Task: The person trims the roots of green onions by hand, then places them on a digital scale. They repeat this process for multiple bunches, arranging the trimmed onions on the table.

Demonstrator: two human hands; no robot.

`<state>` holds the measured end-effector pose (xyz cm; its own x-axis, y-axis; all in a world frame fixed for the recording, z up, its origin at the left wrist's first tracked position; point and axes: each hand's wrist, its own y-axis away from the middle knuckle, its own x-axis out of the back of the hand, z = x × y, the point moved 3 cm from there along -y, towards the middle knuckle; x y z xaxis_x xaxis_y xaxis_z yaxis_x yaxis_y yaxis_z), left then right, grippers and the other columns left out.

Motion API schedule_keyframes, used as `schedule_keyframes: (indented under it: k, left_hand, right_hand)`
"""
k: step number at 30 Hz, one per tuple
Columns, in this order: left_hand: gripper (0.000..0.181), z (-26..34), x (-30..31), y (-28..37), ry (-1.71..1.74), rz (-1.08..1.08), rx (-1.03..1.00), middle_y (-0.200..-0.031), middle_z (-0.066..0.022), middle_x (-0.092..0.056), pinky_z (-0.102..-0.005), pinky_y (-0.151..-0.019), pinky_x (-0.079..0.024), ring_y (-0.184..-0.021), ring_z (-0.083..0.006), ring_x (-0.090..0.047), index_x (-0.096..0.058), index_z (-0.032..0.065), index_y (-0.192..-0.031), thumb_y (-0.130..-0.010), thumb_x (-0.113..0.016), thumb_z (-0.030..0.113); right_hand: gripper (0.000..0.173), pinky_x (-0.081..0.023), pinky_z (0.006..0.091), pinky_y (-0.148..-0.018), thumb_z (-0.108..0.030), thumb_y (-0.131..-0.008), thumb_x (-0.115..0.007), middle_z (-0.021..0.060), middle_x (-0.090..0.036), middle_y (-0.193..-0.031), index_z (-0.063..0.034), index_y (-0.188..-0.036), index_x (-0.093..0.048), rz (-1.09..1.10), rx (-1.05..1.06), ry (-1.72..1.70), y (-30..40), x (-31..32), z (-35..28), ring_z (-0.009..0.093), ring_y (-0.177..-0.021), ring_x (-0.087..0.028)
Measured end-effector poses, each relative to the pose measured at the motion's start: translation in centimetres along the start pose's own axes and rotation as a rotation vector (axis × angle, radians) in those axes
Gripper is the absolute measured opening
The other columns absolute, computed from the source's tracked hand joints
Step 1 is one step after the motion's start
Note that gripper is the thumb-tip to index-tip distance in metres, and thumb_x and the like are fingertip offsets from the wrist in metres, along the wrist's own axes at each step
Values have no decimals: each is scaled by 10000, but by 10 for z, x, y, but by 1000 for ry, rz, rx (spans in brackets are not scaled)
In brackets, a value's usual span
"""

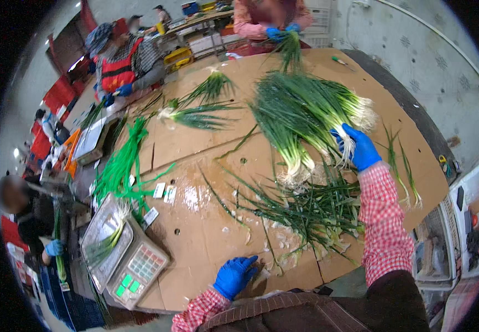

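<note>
My right hand (360, 147), in a blue glove, is closed around the white root end of some spring onions (341, 120). Their green leaves lie over the big heap of spring onions (281, 108) at the right of the cardboard-covered table (206, 157). My left hand (234, 277), also gloved, hovers at or rests on the near edge, which I cannot tell; it holds nothing and its fingers are partly apart. Between the hands spreads a pile of loose green leaves and peelings (306, 211). Two thin spring onions (407, 178) lie right of my right forearm.
At the left stands a digital scale (156, 259) with a small spring onion bunch (106, 245) on its pan. Behind it lie green plastic strips (119, 157) with white tags (159, 190). Co-workers handle onions across the table and at left. A green-handled knife (339, 61) lies far right.
</note>
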<state>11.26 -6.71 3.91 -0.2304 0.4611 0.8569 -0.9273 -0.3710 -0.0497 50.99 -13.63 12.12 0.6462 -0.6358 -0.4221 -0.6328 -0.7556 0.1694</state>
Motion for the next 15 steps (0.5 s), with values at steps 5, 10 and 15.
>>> schedule_keyframes:
  k: [5, 10, 15]
  left_hand:
    - [347, 0, 15, -3, 146, 90, -25, -896, -138, -546, -335, -686, -435, -793, -274, -534, -479, 104, -1092, -768, -517, 224]
    - [492, 1, 15, 3, 1422, 261, 211, -967, -73, -524, -316, -720, -424, -855, -193, -519, -296, 116, -1230, -807, -487, 277]
    - [434, -57, -52, 33, 1624, 439, 537, -992, -94, -504, -286, -741, -423, -876, -164, -508, -340, 46, -1168, -782, -526, 116]
  right_hand:
    - [264, -423, 224, -588, -173, -799, -476, 58, -574, -827, -9, -1004, -503, -1, 241, 50, 65, -59, 30, 98, -690, -523]
    - [304, -428, 257, -671, -101, -736, -555, 107, -545, -920, -21, -1020, -479, -112, 386, 615, 147, -145, 105, 176, -800, -530]
    - [306, -328, 377, -830, -187, -720, -577, 105, -556, -917, -39, -982, -518, -740, 484, 1066, 204, -182, 172, 248, -861, -519]
